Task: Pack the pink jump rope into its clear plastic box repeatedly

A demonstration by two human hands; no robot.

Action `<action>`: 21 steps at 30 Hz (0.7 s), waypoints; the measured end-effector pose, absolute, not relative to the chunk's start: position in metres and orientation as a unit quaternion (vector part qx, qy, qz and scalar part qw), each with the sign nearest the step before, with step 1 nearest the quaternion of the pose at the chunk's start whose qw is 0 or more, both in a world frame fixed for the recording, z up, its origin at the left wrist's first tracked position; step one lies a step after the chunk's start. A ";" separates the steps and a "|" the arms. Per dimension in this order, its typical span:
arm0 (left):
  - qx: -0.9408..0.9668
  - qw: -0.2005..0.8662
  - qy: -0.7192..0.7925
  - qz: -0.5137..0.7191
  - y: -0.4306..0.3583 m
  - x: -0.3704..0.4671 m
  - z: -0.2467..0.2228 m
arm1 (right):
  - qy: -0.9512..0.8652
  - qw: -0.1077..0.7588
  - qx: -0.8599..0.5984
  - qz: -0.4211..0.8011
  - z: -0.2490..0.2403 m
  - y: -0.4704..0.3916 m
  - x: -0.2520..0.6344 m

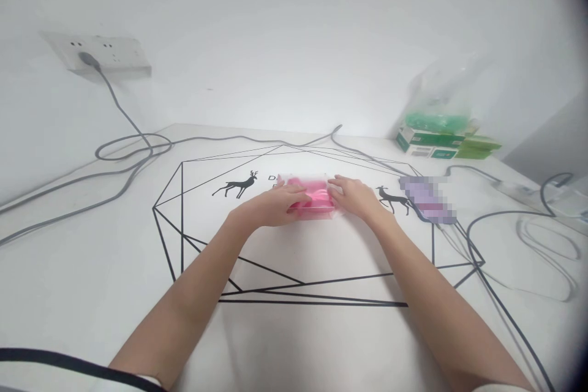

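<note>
A small clear plastic pack with bright pink contents [315, 201] lies on the white table, in the middle of the printed mat pattern. What the pink contents are, I cannot make out. My left hand [278, 203] grips the pack's left side, with the thumb along its front and the fingers over the top. On the opposite side my right hand [351, 193] holds the right edge between thumb and fingers. Both forearms reach in from the near side. Parts of the pack's two ends are hidden beneath my fingers.
To the right lies a blurred purple phone-like thing [427, 199] with a cable. Green and white boxes [429, 141] stand at the back right under a clear bag. Grey cable [133, 153] loops across the left side from a wall socket [110, 55]. More cables [496, 214] curl at right.
</note>
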State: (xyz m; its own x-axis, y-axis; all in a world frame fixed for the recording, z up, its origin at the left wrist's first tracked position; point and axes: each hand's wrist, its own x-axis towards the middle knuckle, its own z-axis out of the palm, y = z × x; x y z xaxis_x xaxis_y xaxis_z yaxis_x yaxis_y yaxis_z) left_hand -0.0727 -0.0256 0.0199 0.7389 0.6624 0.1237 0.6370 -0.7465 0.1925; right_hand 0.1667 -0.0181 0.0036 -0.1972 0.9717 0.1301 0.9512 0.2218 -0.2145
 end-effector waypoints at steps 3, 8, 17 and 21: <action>0.939 0.053 0.321 0.109 -0.025 -0.063 0.007 | -0.778 0.120 -0.614 0.059 0.003 -0.018 0.169; 0.933 0.054 0.335 0.123 -0.021 -0.062 -0.002 | -0.780 0.127 -0.609 0.064 0.002 -0.016 0.172; 0.931 0.110 0.328 0.113 -0.015 -0.074 0.002 | -0.788 0.135 -0.600 0.028 -0.003 -0.015 0.177; 0.932 0.090 0.322 0.142 -0.018 -0.069 -0.003 | -0.790 0.150 -0.595 0.010 -0.003 -0.017 0.177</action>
